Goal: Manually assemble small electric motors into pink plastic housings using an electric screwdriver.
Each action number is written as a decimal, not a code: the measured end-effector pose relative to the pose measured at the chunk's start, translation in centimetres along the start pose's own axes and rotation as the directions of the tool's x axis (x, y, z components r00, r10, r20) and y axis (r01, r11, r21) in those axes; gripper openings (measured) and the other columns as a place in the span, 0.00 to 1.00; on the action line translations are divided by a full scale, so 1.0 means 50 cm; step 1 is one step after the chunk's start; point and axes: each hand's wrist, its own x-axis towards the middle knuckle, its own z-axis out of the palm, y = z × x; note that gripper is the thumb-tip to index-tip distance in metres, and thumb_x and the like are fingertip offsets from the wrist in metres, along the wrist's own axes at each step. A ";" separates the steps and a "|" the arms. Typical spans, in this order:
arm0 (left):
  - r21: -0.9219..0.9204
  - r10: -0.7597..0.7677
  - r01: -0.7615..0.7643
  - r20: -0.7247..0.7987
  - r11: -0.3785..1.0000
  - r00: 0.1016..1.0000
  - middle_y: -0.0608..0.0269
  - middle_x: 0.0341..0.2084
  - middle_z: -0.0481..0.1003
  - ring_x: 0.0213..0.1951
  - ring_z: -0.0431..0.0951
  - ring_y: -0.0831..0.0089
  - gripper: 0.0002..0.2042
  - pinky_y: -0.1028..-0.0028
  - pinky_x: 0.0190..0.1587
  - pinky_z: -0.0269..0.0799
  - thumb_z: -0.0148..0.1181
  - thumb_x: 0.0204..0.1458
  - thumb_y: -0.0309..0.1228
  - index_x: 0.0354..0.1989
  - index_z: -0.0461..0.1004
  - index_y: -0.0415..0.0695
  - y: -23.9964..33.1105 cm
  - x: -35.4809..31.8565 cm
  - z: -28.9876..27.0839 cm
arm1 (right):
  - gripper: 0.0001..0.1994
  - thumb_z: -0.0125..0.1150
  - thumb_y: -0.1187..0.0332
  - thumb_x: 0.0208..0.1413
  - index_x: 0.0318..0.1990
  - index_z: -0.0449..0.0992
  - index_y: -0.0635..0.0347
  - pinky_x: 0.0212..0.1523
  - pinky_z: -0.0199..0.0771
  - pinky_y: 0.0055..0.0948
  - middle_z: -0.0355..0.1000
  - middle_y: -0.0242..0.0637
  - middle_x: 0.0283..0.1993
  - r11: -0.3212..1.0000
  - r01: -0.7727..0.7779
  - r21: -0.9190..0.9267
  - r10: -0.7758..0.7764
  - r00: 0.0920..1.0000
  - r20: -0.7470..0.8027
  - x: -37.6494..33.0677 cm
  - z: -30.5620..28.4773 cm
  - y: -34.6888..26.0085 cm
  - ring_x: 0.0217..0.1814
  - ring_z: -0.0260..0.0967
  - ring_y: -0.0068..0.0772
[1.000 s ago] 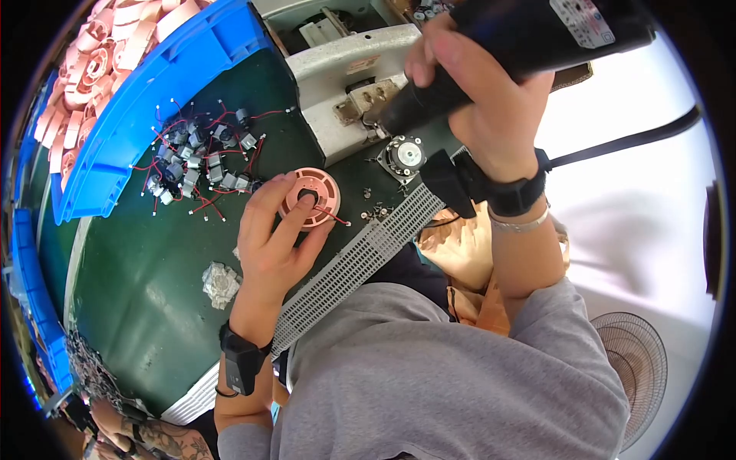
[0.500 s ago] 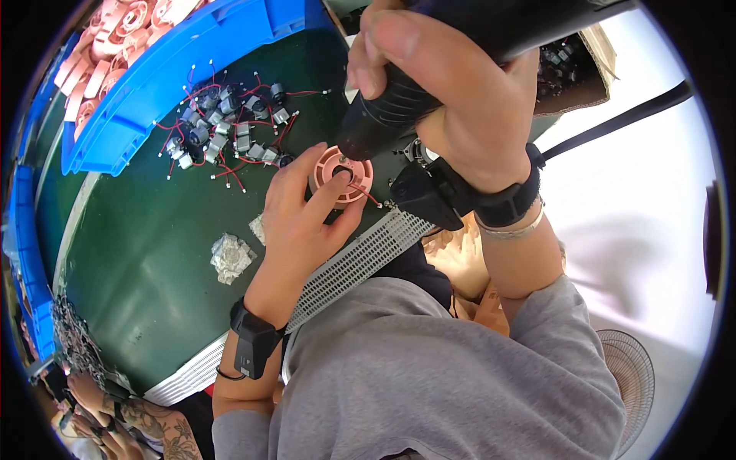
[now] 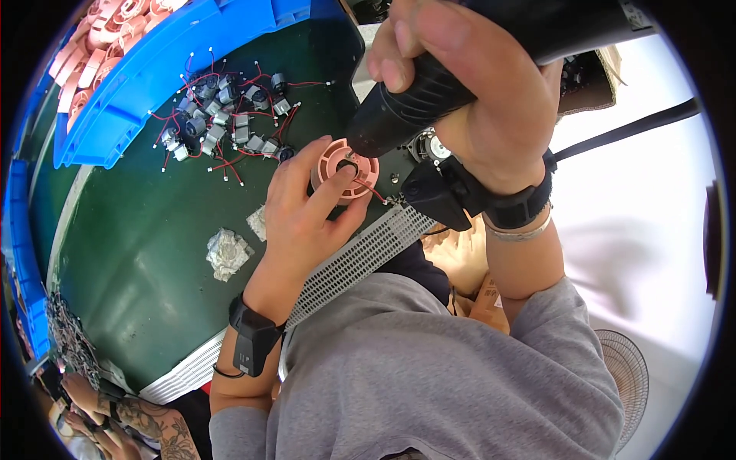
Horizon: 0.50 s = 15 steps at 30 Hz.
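Observation:
A round pink plastic housing (image 3: 370, 170) lies on the green work surface under my left hand (image 3: 300, 215). My left fingers close around its rim, and the thumb presses on the dark part at its centre. A short red wire with a white plug runs out of the housing toward the surface's near edge. My right hand (image 3: 498, 96) is wrapped around a thick black power screwdriver (image 3: 410, 107), held slanting. Its thin bit points down at the housing's upper part; whether it touches a screw is too small to tell.
Small motors (image 3: 222, 119) with red wires lie piled beyond my left hand. A blue bin (image 3: 172, 57) holds pink parts. Crumpled whitish wads (image 3: 228, 254), a round metal part (image 3: 438, 146) and a perforated strip (image 3: 368, 261) are nearby. Another person's tattooed arm (image 3: 153, 422) shows lower left.
The screwdriver and my right hand have shifted slightly to the right, and more of the bit shows. My left hand keeps its hold on the housing.

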 end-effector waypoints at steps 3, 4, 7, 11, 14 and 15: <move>-0.001 0.002 -0.002 0.012 1.000 1.000 0.52 0.45 0.71 0.39 0.75 0.58 0.17 0.67 0.37 0.72 0.69 0.30 0.27 0.33 0.74 0.47 0.000 0.002 0.001 | 0.19 0.61 0.83 0.41 0.44 0.66 0.69 0.23 0.70 0.22 0.69 0.35 0.26 1.000 0.013 0.012 -0.013 1.000 0.000 0.002 -0.002 0.005 0.22 0.68 0.25; 0.004 0.002 -0.002 0.007 1.000 1.000 0.51 0.45 0.71 0.39 0.75 0.57 0.17 0.67 0.36 0.72 0.69 0.30 0.27 0.33 0.73 0.47 0.000 0.002 0.001 | 0.19 0.61 0.83 0.41 0.44 0.66 0.69 0.24 0.70 0.22 0.69 0.35 0.26 1.000 0.003 0.003 -0.003 1.000 -0.014 0.002 0.000 0.005 0.22 0.68 0.24; 0.004 -0.002 0.002 -0.001 1.000 1.000 0.51 0.45 0.71 0.39 0.75 0.57 0.17 0.67 0.36 0.72 0.69 0.30 0.27 0.33 0.73 0.47 0.000 0.001 0.002 | 0.19 0.62 0.83 0.40 0.43 0.67 0.69 0.25 0.70 0.21 0.69 0.33 0.27 0.996 -0.063 -0.063 0.056 0.992 -0.111 -0.002 0.024 -0.007 0.24 0.68 0.22; -0.009 -0.004 0.004 -0.009 1.000 1.000 0.50 0.45 0.71 0.39 0.75 0.57 0.17 0.67 0.36 0.72 0.69 0.30 0.27 0.33 0.73 0.47 -0.002 -0.002 0.003 | 0.18 0.64 0.83 0.39 0.41 0.69 0.67 0.27 0.70 0.20 0.70 0.31 0.28 0.966 -0.063 -0.251 0.024 0.988 -0.155 -0.004 0.031 -0.001 0.28 0.68 0.19; -0.011 -0.014 0.014 0.003 1.000 1.000 0.50 0.45 0.70 0.39 0.75 0.57 0.18 0.66 0.37 0.72 0.69 0.30 0.27 0.33 0.73 0.47 -0.001 -0.003 0.003 | 0.18 0.64 0.82 0.38 0.41 0.70 0.67 0.28 0.70 0.19 0.70 0.30 0.28 0.978 -0.093 -0.187 0.062 0.984 -0.166 -0.004 0.027 0.003 0.29 0.68 0.18; -0.011 -0.016 0.016 0.002 1.000 1.000 0.50 0.45 0.70 0.39 0.75 0.57 0.18 0.66 0.37 0.72 0.69 0.30 0.27 0.33 0.73 0.47 -0.001 -0.003 0.002 | 0.18 0.64 0.82 0.38 0.41 0.70 0.67 0.28 0.70 0.19 0.70 0.30 0.28 0.978 -0.095 -0.187 0.064 0.984 -0.164 -0.003 0.024 0.003 0.29 0.68 0.18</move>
